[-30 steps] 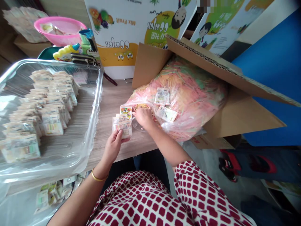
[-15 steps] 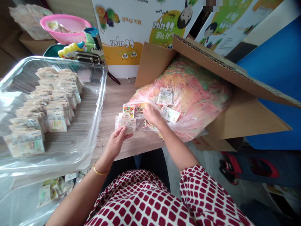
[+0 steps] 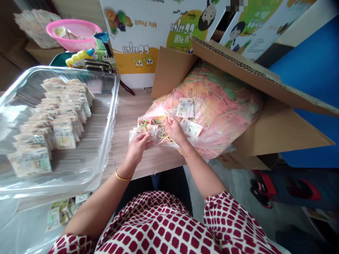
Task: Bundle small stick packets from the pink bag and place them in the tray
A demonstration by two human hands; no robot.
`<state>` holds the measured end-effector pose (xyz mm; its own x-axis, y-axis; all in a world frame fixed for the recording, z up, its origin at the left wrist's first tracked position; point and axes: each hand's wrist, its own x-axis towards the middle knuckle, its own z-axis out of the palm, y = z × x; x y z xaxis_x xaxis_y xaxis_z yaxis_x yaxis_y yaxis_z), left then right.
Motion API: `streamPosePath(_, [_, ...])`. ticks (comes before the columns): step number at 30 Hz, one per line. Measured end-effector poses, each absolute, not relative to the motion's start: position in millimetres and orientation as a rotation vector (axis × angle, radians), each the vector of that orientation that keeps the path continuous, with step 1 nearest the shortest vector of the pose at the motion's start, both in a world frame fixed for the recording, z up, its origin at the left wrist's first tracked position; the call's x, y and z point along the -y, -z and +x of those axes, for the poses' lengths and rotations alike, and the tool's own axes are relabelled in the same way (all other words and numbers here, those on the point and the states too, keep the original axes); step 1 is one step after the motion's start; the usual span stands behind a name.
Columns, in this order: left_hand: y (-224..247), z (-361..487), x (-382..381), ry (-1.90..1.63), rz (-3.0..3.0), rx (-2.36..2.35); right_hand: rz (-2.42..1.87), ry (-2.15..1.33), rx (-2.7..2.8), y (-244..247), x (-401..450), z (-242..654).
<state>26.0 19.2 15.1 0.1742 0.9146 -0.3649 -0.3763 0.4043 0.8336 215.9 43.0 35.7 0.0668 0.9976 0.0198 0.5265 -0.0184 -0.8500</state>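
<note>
My left hand (image 3: 139, 145) pinches a small clear packet (image 3: 151, 131) over a few other packets at the table's front edge. Just to the right, my right hand (image 3: 174, 131) is closed at the mouth of a big clear bag (image 3: 214, 102) full of pink, yellow and green sticks; what its fingertips hold is too small to make out. Loose thin sticks (image 3: 165, 137) lie between my hands. Two printed packets, one upper (image 3: 185, 107) and one lower (image 3: 191, 127), rest on the bag.
A clear plastic tray (image 3: 107, 141) with rows of filled packets (image 3: 63, 135) stands at left. Behind it are a pink basket (image 3: 75, 44), a yellow bottle (image 3: 79, 59) and a dark pouch (image 3: 99, 67). Open cardboard flaps (image 3: 286, 130) surround the bag.
My left hand has moved up and right with a packet now between its fingers, closer to my right hand. My right hand has shifted slightly, and more loose sticks show beside it.
</note>
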Motion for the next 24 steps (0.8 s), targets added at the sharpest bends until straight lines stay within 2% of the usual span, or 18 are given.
streamPosePath(4, [-9.6,31.7,-24.7,-1.043,0.722,-1.030,-1.530,-0.826,1.509,-49.3,-28.8,208.9])
streamPosePath(7, [-9.6,33.2,-28.6,-1.048,0.735,-1.023,-1.609,-0.765,1.611,-56.3,-23.3,210.4])
streamPosePath(12, [-13.8,27.1,-28.4,-1.080,0.706,-0.983,-2.048,-0.539,2.158,-58.9,-18.7,215.0])
streamPosePath(15, [-13.5,22.1,-23.2,-1.062,0.696,-1.001,-2.097,-0.486,2.468,-52.4,-19.3,210.4])
streamPosePath(19, [-11.9,18.1,-14.3,-1.051,0.691,-0.977,-2.266,-0.319,2.412,-43.4,-31.0,207.6])
streamPosePath(24, [-11.1,15.2,-9.2,-1.053,0.674,-0.945,-2.326,-0.351,2.273,-41.9,-43.1,211.7])
